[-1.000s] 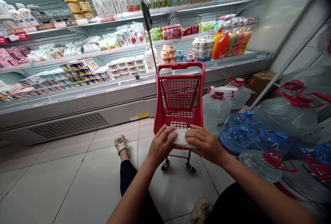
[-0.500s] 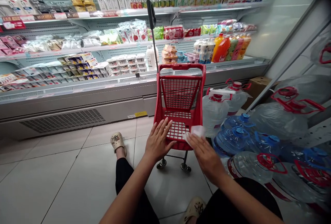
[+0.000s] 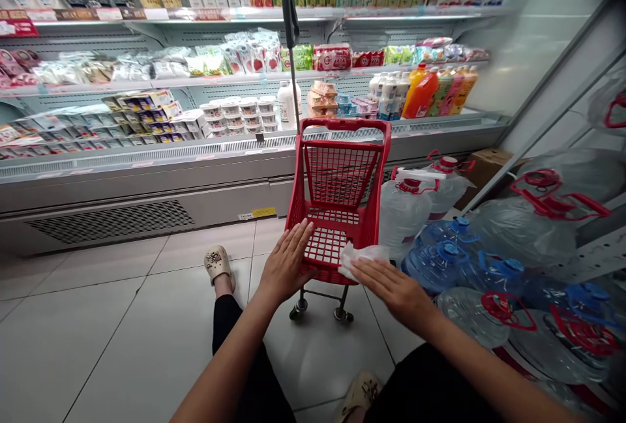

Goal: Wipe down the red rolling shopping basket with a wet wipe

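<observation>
Head view: the left hand point(image 3: 286, 265) lies flat, fingers straight, against the left wall of the red cart point(image 3: 342, 175). The right hand point(image 3: 394, 286), also flat, presses a white cloth point(image 3: 359, 255) onto its near right corner. Water jugs point(image 3: 440, 263) crowd the floor just to the right, and chiller shelves point(image 3: 147, 162) stand behind.

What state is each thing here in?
Red cart: upright on its wheels, basket empty.
White cloth: crumpled, pressed on the cart's near right rim.
Left hand: open, flat against the cart's near left corner.
Right hand: open, palm down on the cloth.
Water jugs: capped, beside the cart.
Chiller shelves: stocked.
</observation>
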Available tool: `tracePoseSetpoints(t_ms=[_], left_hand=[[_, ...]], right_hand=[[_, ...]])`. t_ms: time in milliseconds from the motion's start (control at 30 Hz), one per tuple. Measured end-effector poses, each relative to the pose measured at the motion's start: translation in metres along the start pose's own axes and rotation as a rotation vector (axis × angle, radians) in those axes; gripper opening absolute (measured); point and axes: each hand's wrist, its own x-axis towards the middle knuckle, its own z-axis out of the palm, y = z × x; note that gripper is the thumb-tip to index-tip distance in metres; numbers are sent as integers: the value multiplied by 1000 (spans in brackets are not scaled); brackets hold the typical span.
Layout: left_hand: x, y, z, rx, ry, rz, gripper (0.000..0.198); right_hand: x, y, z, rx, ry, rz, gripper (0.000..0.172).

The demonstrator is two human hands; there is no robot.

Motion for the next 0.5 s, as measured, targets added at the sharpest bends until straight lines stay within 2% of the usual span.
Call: tracePoseSetpoints(t_ms=[67, 133, 333, 400, 500], left_hand=[[1, 0, -1, 2, -17, 1, 97], [2, 0, -2, 8, -21, 2, 94], [2, -8, -2, 8, -21, 0, 94], [1, -12, -3, 10, -20, -3, 95], [0, -15, -5, 19, -28, -14, 95]], right_hand=[[-10, 20, -12, 21, -2, -4, 70], [-11, 29, -15, 39, 20, 20, 70], [-1, 4, -3, 202, 133, 205, 58], [6, 0, -4, 272, 123, 255, 46], [22, 12, -10, 343, 89, 321, 27]])
